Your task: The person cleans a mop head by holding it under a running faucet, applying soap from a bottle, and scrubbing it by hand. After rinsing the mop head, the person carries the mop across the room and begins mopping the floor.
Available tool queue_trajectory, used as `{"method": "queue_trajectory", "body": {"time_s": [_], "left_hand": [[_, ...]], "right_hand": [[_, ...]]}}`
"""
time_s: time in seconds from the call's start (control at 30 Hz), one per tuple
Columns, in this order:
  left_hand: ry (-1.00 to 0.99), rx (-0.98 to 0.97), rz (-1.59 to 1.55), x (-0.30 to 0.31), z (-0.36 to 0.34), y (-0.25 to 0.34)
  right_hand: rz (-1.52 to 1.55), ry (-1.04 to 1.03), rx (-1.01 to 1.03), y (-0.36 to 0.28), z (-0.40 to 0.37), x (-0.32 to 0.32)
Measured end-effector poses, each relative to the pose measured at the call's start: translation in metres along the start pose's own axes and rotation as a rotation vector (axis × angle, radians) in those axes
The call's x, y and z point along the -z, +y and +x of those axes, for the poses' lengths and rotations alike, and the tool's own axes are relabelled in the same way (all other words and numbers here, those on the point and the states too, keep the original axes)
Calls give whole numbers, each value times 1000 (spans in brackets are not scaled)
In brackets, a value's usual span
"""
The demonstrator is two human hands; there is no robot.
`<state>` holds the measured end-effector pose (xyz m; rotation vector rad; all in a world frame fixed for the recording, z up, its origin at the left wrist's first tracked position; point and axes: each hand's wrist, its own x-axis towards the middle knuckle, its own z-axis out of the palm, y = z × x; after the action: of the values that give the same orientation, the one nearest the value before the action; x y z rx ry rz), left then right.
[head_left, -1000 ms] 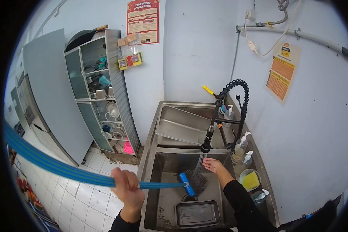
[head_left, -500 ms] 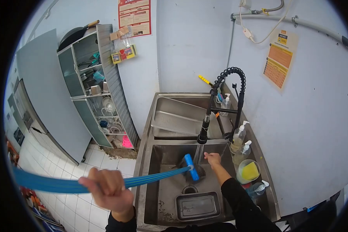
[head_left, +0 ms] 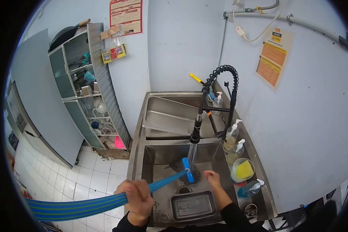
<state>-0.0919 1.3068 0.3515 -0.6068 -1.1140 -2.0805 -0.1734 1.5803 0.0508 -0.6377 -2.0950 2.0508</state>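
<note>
My left hand (head_left: 135, 199) is closed around the striped blue handle of a broom (head_left: 73, 203). The handle slants down into the front sink basin (head_left: 149, 212), where the blue broom head (head_left: 188, 170) lies with dark bristles at its right side. Water from the black spring faucet (head_left: 195, 133) falls beside the head. Just right of the head, my right hand (head_left: 212, 179) hovers over the basin with its fingers curled in, and nothing shows in them. A dark rectangular tray (head_left: 193, 205) rests on the basin floor, close to the drain (head_left: 184, 189).
Along the right ledge stand pump bottles (head_left: 231, 136) and a tub with a yellow sponge (head_left: 244, 170). A large metal pan (head_left: 170, 114) leans in the rear basin. To the left are a dish cabinet (head_left: 108, 89) and a tiled floor (head_left: 96, 178).
My left hand has moved right, nearer the sink, along with the handle. My right hand has dropped lower, out from beside the water stream. The view has shifted slightly right.
</note>
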Motion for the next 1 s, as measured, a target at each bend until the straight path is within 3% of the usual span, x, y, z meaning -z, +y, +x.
{"method": "queue_trajectory", "body": {"time_s": [0.03,0.1,0.23,0.27,0.37,0.47,0.57,0.67,0.77,0.87,0.97,1.0], "left_hand": [[48,49,69,8,-4,-17],[134,144,208,33,-14,-63],[288,164,151,25,17,-28],[147,86,111,26,13,-12],[204,28,24,10,-2,7],[395,164,258,9,-19,-75],[196,186,133,-21,-6,-44],[28,43,135,-41,-11,-3],[283,26,503,-23,-27,-71],[169,43,199,-29,-24,-70],[-119,453,243,0,-38,-122],[-151,407,243,7,-34,-135]], "right_hand": [[128,-2,77,9,-14,3],[13,30,82,24,-40,10],[-339,11,284,42,-110,28],[-403,27,296,39,-123,30],[-608,90,322,28,-171,54],[-668,154,366,21,-203,71],[-619,170,386,22,-215,91],[-727,250,449,30,-230,103],[-789,296,501,37,-240,107],[-793,326,563,39,-241,107],[-763,293,569,39,-241,107],[-742,297,587,42,-238,109]]}}
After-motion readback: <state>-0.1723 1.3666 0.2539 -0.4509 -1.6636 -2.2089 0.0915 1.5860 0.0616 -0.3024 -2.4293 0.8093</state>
